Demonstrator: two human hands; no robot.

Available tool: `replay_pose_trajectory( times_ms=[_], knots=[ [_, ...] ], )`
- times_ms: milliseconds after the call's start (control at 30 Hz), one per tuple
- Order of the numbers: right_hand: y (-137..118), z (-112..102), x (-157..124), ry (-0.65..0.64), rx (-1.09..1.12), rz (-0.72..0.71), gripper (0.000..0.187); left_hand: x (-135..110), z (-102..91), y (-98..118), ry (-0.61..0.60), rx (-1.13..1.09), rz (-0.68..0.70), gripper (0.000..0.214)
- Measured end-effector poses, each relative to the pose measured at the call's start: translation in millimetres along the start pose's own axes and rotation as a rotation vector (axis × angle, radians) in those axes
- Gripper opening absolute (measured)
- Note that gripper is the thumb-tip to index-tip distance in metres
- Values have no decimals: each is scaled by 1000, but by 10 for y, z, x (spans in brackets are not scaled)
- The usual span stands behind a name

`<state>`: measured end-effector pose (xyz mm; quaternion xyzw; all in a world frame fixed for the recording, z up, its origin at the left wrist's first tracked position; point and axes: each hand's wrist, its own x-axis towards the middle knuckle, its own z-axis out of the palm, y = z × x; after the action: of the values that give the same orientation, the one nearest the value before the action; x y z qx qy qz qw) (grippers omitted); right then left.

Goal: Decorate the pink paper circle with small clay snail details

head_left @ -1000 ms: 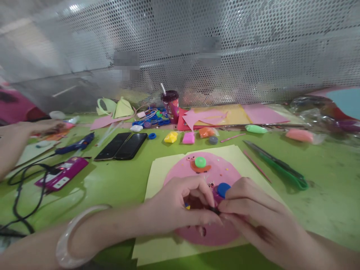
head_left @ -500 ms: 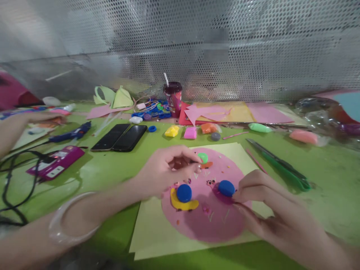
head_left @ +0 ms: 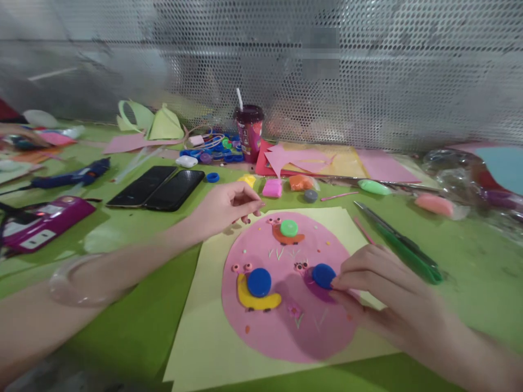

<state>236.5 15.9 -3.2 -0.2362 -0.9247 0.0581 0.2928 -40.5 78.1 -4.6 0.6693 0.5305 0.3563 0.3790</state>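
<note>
Pale yellow paper (head_left: 196, 343) lies before me with a pink paper circle (head_left: 278, 337) on it. Three clay snails with bottle-cap shells sit on the circle: a yellow snail (head_left: 255, 301) on the left, an orange snail (head_left: 281, 235) at the top, a purple snail (head_left: 318, 293) on the right. My right hand (head_left: 388, 288) pinches the right edge of the purple snail's blue bottle cap (head_left: 322, 275). My left hand (head_left: 229, 207) is above the paper's upper left edge, thumb and fingertips together; anything between them is too small to make out.
Green-handled scissors (head_left: 404, 245) lie at the right. Behind the paper are packs of clay (head_left: 302, 183) and a lidded cup (head_left: 248, 133) with a straw. Two phones (head_left: 175, 190), a glue gun (head_left: 73, 175) and a purple power strip (head_left: 51, 223) are at the left. Another person's hand (head_left: 20, 133) shows far left.
My left hand has moved up and left, off the orange snail, which now shows fully. My right hand stays at the purple snail's cap. The view has shifted slightly.
</note>
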Motion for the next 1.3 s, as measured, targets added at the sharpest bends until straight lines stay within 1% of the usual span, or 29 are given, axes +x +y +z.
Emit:
replay_pose_trajectory(
  times_ms=[100, 233, 400, 567, 667, 800, 1033, 1167, 1300],
  knots=[
    [28, -40, -20, -68, -2, -7, 15, -20, 17, 13, -39, -10, -19, 20],
    [35, -92, -33, -188, -26, -39, 13, -22, 13, -14, -78, -18, -5, 21],
    [28, -149, 11, -253, -72, -60, 6, -26, 4, -37, -78, 8, -21, 19],
    [19, -160, 31, -326, -123, -123, 23, -37, 16, -41, -77, -1, -16, 23],
    [36, -133, -5, -370, -130, -160, 27, -38, 19, -44, -88, -2, -14, 19],
    [57, -113, -34, -369, -131, -169, 30, -36, 16, -41, -90, -6, -1, 16],
    [75, -108, -11, -352, -115, -171, 23, -31, 12, -35, -96, -14, 23, 15],
    [77, -130, 9, -329, -164, -188, 21, -36, 12, -22, -89, -16, 10, 15],
    [51, -161, 40, -378, -231, -258, 28, -40, 6, -24, -91, -11, 3, 16]
  ],
)
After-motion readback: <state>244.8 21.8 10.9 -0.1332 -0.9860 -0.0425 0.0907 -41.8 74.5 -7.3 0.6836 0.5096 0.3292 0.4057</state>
